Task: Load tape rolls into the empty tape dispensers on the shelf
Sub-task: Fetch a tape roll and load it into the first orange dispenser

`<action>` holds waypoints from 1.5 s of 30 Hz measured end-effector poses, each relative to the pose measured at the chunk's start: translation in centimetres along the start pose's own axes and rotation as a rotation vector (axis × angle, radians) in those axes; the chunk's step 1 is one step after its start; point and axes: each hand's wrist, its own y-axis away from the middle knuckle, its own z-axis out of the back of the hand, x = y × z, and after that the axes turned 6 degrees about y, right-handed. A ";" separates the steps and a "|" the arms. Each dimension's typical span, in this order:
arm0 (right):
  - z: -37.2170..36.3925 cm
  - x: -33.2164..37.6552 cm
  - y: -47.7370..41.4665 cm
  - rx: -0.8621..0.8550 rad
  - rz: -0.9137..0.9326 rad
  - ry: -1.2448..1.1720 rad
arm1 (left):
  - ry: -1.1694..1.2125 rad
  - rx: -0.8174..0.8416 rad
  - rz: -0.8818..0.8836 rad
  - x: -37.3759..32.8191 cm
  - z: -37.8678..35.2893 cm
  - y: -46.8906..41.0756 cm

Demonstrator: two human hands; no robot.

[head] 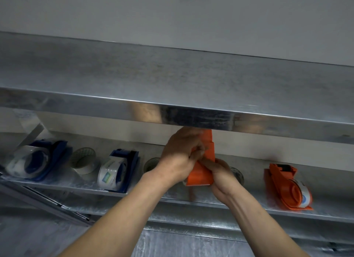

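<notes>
Held dispenser point(199, 175) is off the shelf, in the air over the front of the lower shelf point(277, 210), with its top end right under the upper shelf lip point(191, 115). Left hand point(180, 153) has its fingers clenched over the upper half. Right hand point(222, 178) has its fingers wrapped round the lower body. Can't tell if a roll is seated, since the hands cover the hub. A pale sliver shows at its lower left corner and may be tape.

Risks:
- Top end is touching or almost touching the lip. An upward push while threading would likely knock it on the metal edge and twist it in the grip.
- Cutter end seems to sit under the left fingers, blade not visible. A slip there could nick a fingertip.
- A roll not fully on the hub could pop off and drop past the shelf front.
- A loose tape end could stick to skin or fold back on itself.

Room:
- Overhead: none. Down and toward the person: open.
- Left wrist partly hides a loose roll point(151, 163). Second roll point(237, 175) sits just behind the right hand. Setting down straight back hits them.
- Bare shelf lies between the second roll and the loaded orange dispenser point(287, 189) on the right.
- Left side is crowded: near blue dispenser point(119, 171), far blue dispenser point(38, 161), third roll point(84, 161) between them.
</notes>
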 end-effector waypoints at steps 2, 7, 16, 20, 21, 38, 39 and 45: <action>-0.1 0.2 0.2 0.000 -0.011 -0.017 | -0.058 -0.035 -0.033 0.8 -0.4 0.1; 0.0 0.2 0.5 0.005 -0.026 -0.061 | -0.067 -0.090 -0.075 0.9 -0.9 0.2; 0.0 0.9 0.3 -0.096 -0.023 -0.059 | 0.061 -0.044 0.001 1.1 -1.9 1.0; 0.5 1.2 0.2 -0.085 -0.030 -0.106 | 0.380 -0.160 0.133 0.2 -1.7 1.2; 0.6 1.2 0.3 -0.071 -0.033 -0.129 | 0.455 -0.247 0.210 0.2 -1.6 1.0; 1.6 1.7 0.0 -0.125 -0.093 -0.241 | 0.998 0.009 0.746 3.1 -1.0 1.2; 1.5 1.6 -0.4 -0.193 -0.052 -0.148 | 0.948 -0.009 0.744 3.2 -1.1 1.2; 1.0 0.9 -1.2 -0.386 0.099 0.040 | 0.745 -0.085 0.775 2.4 -1.6 1.1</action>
